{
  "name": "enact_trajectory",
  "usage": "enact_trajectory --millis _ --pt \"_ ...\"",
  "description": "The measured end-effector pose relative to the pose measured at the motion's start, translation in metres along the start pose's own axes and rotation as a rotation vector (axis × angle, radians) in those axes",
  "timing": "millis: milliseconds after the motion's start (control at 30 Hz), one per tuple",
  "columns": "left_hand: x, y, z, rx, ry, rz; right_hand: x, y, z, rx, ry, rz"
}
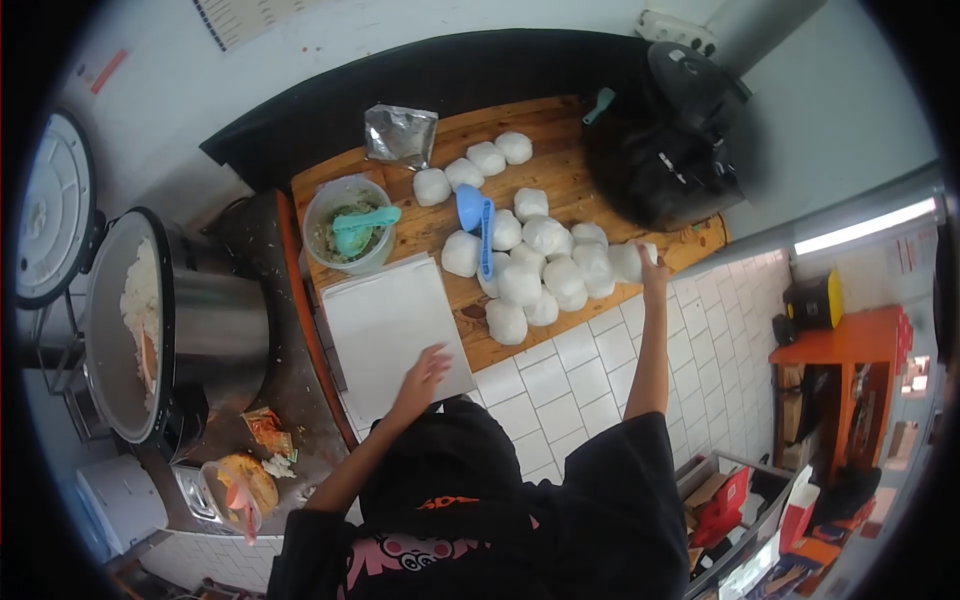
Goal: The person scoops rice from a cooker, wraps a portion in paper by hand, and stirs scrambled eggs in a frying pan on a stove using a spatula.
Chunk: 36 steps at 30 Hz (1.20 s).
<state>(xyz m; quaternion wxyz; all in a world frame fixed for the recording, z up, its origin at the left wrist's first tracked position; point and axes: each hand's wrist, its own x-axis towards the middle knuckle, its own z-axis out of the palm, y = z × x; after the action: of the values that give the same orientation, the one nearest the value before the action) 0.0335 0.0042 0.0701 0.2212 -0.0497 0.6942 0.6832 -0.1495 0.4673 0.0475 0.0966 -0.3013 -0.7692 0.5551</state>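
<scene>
My right hand (pixel 653 268) has its fingers round a white-wrapped ball (pixel 626 263) at the right end of a cluster of similar wrapped balls (pixel 546 237) on the wooden table. My left hand (pixel 424 378) is empty, fingers apart, over the near right part of a stack of white paper sheets (pixel 385 320). A blue scoop (pixel 487 235) lies on the cluster's left side. Behind the paper stands a clear tub (pixel 318 228) of greenish food, with a mint-green scoop (pixel 365 225) in it. A short row of wrapped balls (pixel 463 172) sits farther back.
To the left, a large steel cooker (pixel 220 325) holds white rice (pixel 143 290). A container of orange food (pixel 255 480) sits nearer me. A silver foil pouch (pixel 400 137) lies at the table's back. A black lidded pot (pixel 655 150) stands at the right end.
</scene>
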Motion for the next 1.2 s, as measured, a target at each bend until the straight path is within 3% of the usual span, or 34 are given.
enact_trajectory --millis 67,133,200,233,300,333,400,467,533,600,667,733,800,867,900,933,967,1000,1067,1100,1133,1200 --pt "-0.036 -0.024 -0.038 0.004 0.086 -0.085 0.009 0.01 0.016 -0.172 0.061 -0.058" --pt "-0.075 -0.032 -0.066 0.009 0.216 -0.172 0.006 0.021 0.031 -0.544 0.119 -0.355" --pt "-0.109 -0.034 -0.088 0.014 0.32 -0.209 0.012 0.033 0.033 -0.949 0.278 -0.355" --pt "-0.125 -0.036 -0.098 0.08 0.388 -0.201 0.013 0.033 0.032 -1.008 0.258 -0.293" --pt "-0.151 -0.03 -0.115 0.139 0.492 -0.2 -0.013 0.001 0.045 -1.108 0.378 -0.376" --pt "-0.162 -0.02 -0.123 0.164 0.504 -0.224 -0.026 -0.017 0.062 -1.096 0.351 -0.407" --pt "-0.182 0.028 -0.135 0.179 0.584 -0.248 -0.053 -0.047 0.114 -0.636 0.287 -0.829" --pt "-0.197 0.108 -0.155 0.295 0.48 -0.145 -0.085 -0.068 0.17 -0.605 -0.272 -0.626" --pt "-0.217 0.162 -0.187 0.259 0.588 0.016 -0.087 -0.035 0.23 -0.729 -0.295 -0.714" --pt "-0.233 0.221 -0.22 0.36 0.815 -0.085 -0.071 0.019 0.271 -0.924 -0.202 -0.652" --pt "-0.233 0.256 -0.261 0.644 0.952 -0.12 -0.103 -0.026 0.275 -0.895 -0.229 -0.662" --pt "-0.223 0.236 -0.325 1.087 0.995 -0.005 -0.095 -0.014 0.279 -0.881 -0.223 -0.691" --pt "-0.203 0.201 -0.38 1.431 0.94 -0.317 -0.064 0.0 0.281 -0.899 -0.168 -0.684" --pt "-0.178 0.168 -0.411 1.393 0.892 -0.586 -0.113 -0.083 0.271 -0.764 -0.124 -0.386" --pt "-0.166 0.154 -0.425 1.375 0.878 -0.674 -0.111 -0.092 0.27 -0.692 -0.05 -0.559" --pt "-0.16 0.139 -0.436 1.478 0.725 -0.762 -0.109 -0.101 0.27 -0.611 0.029 -0.731" --pt "-0.155 0.134 -0.444 1.572 0.559 -0.846 -0.132 -0.145 0.275 -0.51 -0.008 -0.811" --pt "-0.153 0.147 -0.447 1.561 0.572 -0.847 -0.17 -0.201 0.282 -0.415 -0.048 -0.887" --pt "-0.156 0.161 -0.451 1.388 0.357 -1.053 -0.237 -0.299 0.314 -0.234 -0.124 -1.216" --pt "-0.157 0.153 -0.457 1.317 0.287 -1.116 -0.253 -0.33 0.332 -0.129 -0.302 -1.166" --pt "-0.152 0.113 -0.472 1.367 0.384 -0.937 -0.281 -0.363 0.349 -0.076 -0.488 -1.118" --pt "-0.156 0.099 -0.474 1.389 0.487 -0.76 -0.356 -0.43 0.379 -0.031 -0.844 -0.974"
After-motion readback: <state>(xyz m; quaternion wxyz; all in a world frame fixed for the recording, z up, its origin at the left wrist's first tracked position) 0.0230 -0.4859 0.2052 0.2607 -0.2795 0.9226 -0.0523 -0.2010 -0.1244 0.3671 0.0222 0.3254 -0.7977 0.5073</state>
